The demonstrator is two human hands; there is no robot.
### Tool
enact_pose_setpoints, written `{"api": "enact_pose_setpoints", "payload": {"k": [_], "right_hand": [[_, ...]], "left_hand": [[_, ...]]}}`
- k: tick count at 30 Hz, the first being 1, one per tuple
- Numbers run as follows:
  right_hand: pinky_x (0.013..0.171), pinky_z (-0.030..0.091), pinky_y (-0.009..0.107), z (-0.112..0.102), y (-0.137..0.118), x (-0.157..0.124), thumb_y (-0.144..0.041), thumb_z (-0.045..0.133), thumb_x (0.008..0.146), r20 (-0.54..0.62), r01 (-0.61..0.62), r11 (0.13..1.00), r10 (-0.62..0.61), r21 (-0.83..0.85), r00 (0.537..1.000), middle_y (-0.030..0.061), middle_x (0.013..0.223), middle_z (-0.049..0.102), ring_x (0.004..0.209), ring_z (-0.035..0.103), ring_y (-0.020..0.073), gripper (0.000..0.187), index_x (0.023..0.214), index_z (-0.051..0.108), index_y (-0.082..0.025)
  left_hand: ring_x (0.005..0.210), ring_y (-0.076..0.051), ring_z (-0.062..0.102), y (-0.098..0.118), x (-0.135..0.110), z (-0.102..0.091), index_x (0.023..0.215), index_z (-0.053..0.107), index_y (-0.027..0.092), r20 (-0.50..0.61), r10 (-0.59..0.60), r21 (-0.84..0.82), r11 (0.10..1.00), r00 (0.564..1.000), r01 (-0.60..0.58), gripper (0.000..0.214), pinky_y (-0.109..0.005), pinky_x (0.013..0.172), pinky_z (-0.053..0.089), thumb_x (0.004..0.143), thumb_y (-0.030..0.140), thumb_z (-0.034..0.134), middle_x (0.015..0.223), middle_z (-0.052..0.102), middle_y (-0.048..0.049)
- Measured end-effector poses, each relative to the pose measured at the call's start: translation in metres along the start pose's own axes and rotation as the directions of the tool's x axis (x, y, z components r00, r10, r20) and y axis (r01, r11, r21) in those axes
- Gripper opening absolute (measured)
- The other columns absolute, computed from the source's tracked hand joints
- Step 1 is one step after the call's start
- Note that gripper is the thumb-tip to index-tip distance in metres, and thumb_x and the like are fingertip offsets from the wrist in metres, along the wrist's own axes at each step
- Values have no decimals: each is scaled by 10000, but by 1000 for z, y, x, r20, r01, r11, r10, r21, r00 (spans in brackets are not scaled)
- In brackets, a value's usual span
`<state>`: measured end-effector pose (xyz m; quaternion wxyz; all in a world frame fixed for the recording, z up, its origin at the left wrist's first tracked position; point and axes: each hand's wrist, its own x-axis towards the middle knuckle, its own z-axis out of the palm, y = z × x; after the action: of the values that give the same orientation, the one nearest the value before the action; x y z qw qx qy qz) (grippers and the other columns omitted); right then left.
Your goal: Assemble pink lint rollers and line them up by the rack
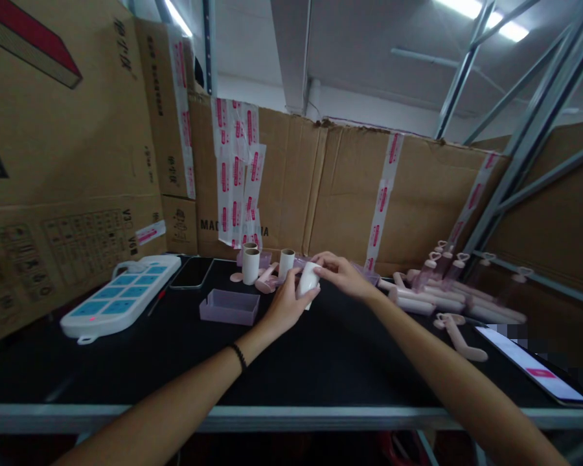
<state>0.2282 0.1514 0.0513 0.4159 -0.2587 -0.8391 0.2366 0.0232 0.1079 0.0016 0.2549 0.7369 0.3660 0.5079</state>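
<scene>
Above the middle of the black tabletop, my left hand point(290, 303) is wrapped round a small white cylinder point(309, 278), which is tilted. My right hand point(344, 274) pinches at the upper end of the same cylinder from the right. Its exact kind does not show, and fingers cover part of it. Just behind my left hand stands a white open-topped tube point(286, 262). Another white tube point(251, 266) is upright further left, with a pale pink part point(267, 279) lying between them. A shallow purple translucent tray point(230, 307) sits left of my left hand.
A white power strip point(121, 301) and a dark phone point(192, 272) lie at the left. Several pink handled pieces point(432, 294) are piled at the right, near a loose pink hooked part point(461, 340) and a lit phone point(532, 364). Cardboard walls point(344, 188) enclose the back.
</scene>
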Motion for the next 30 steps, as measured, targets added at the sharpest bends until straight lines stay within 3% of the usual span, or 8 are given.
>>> {"api": "enact_pose_setpoints", "payload": {"k": [3, 7, 12, 20, 22, 25, 27, 30], "right_hand": [[929, 515, 335, 20, 11, 2, -504, 577, 959, -70, -53, 995, 59, 80, 996, 75, 1107, 695, 1032, 650, 190, 342, 1083, 692, -207], [902, 529, 336, 31, 47, -1, -486, 548, 962, -213, -217, 969, 189, -119, 959, 72, 1049, 734, 949, 683, 187, 371, 1134, 703, -196], [922, 509, 371, 41, 76, -15, -376, 776, 791, -188, -286, 922, 242, -260, 952, 75, 1009, 767, 956, 694, 242, 280, 1013, 765, -206], [858, 523, 357, 42, 73, -16, -350, 728, 826, -305, -316, 927, 247, -201, 920, 87, 955, 765, 871, 693, 229, 244, 999, 746, -179], [876, 536, 350, 38, 60, -14, -414, 662, 885, -380, -298, 949, 237, -107, 894, 102, 1051, 754, 930, 698, 217, 337, 1112, 707, -168], [967, 525, 345, 36, 32, -14, -454, 667, 898, -441, -149, 956, 251, 253, 861, 99, 1186, 728, 1054, 689, 200, 421, 1231, 661, -197], [1020, 505, 353, 37, 14, -16, -430, 741, 852, -395, -63, 884, 269, 463, 879, 84, 1199, 731, 1104, 678, 204, 426, 1220, 685, -223], [1054, 487, 363, 42, 0, -21, -386, 798, 808, -308, -63, 847, 260, 528, 915, 70, 1198, 737, 1141, 664, 212, 375, 1147, 738, -238]], "left_hand": [[932, -250, 680, -8, 3, 0, 1219, 529, 183, -26, -83, -68, 994, 996, 81, 408, -392, 824, 547, 897, 405, 646, 1084, 668, -96], [773, -203, 667, -16, 6, -1, 1239, 514, 184, -132, -145, -165, 979, 981, 123, 457, -350, 706, 551, 878, 423, 663, 1027, 663, -79], [901, -223, 662, -16, 6, -1, 1185, 542, 196, -164, -81, -98, 993, 983, 65, 386, -366, 802, 541, 880, 401, 661, 1071, 652, -81], [1096, -254, 629, -2, 2, -4, 1228, 543, 196, -113, 20, 102, 995, 993, -9, 381, -397, 967, 491, 886, 331, 643, 1205, 641, -97], [1096, -258, 634, 1, 1, -5, 1231, 554, 199, -92, 57, 139, 989, 994, -44, 388, -394, 965, 493, 875, 313, 656, 1188, 656, -88], [1065, -258, 647, 0, 0, -4, 1235, 574, 209, -75, 101, 187, 979, 992, -86, 415, -391, 950, 500, 844, 291, 687, 1164, 674, -71], [1048, -254, 653, -2, -1, -2, 1245, 580, 221, -71, 119, 204, 974, 990, -102, 434, -389, 939, 501, 831, 277, 699, 1164, 682, -60], [1039, -255, 655, -3, -2, -3, 1250, 580, 232, -74, 126, 224, 969, 989, -107, 442, -385, 918, 501, 827, 273, 702, 1153, 687, -52]]}}
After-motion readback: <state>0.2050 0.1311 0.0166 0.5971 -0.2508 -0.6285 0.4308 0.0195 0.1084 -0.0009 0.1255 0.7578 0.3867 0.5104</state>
